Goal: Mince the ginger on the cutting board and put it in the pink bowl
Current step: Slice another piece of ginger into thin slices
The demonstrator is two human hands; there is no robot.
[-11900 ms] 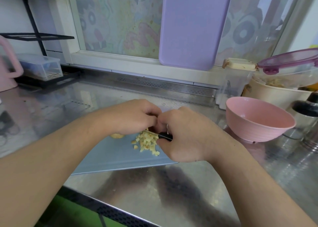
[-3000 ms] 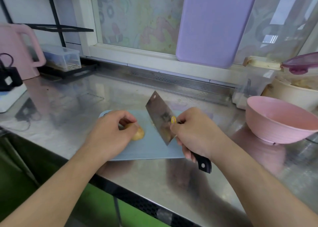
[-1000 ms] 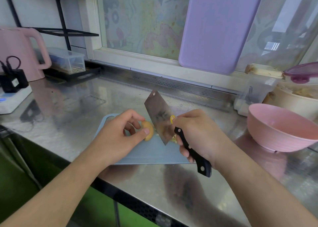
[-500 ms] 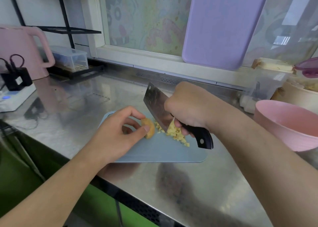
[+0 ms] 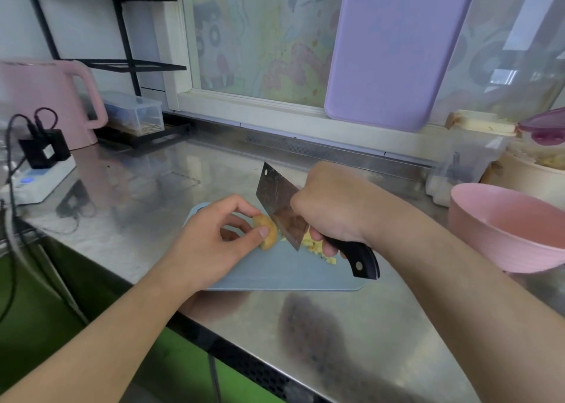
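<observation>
The ginger (image 5: 266,231) sits on the cutting board (image 5: 275,272), pinched between thumb and fingertip of the left hand (image 5: 211,234), with minced bits (image 5: 315,245) beside it. The right hand (image 5: 331,207) is wrapped round the cleaver (image 5: 282,210) handle, blade just beside the knob. It looks small, firm and likely slick, best held by its far end, away from the blade; the pink bowl (image 5: 501,228) waits to the right.

Premises: a domestic kitchen. A stainless-steel surface (image 5: 351,326) runs beneath a window (image 5: 263,42) covered with cartoon-print film. A pink electric kettle (image 5: 46,103) and a black wire rack (image 5: 116,63) stand at the left, beside a power strip (image 5: 39,179) with plugs inserted. A lilac cutting board (image 5: 394,48) leans against the window. Lidded food containers (image 5: 477,155) sit at the right. A cleaver (image 5: 282,207) and minced ginger (image 5: 315,245) lie on a blue cutting board (image 5: 275,274).
</observation>
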